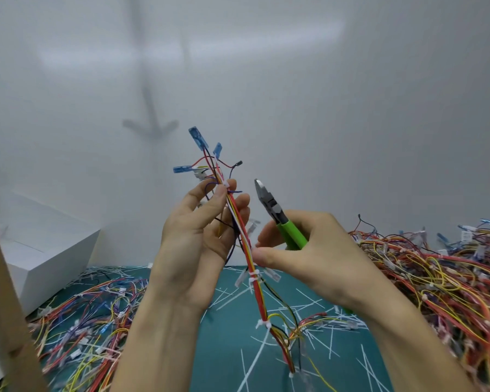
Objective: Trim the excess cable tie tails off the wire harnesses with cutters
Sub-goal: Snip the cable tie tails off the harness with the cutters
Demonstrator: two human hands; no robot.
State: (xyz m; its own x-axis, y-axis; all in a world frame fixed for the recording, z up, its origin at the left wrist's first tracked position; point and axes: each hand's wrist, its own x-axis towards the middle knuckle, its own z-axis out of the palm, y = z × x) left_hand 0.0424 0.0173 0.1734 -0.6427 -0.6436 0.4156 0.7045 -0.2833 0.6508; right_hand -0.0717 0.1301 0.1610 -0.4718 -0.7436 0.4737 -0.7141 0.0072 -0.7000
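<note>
I hold a wire harness of red, yellow and white wires upright above the mat. My left hand grips its upper part just below the blue terminals. My right hand holds green-handled cutters with the jaws pointing up, to the right of the harness and apart from it. The thumb and forefinger of that hand also pinch the harness lower down. White cable ties wrap the bundle below my hands, another tie sits further down with a long white tail.
A green cutting mat is strewn with cut white tie tails. Piles of harnesses lie at the left and the right. A white box stands at the left, a brown post in front of it.
</note>
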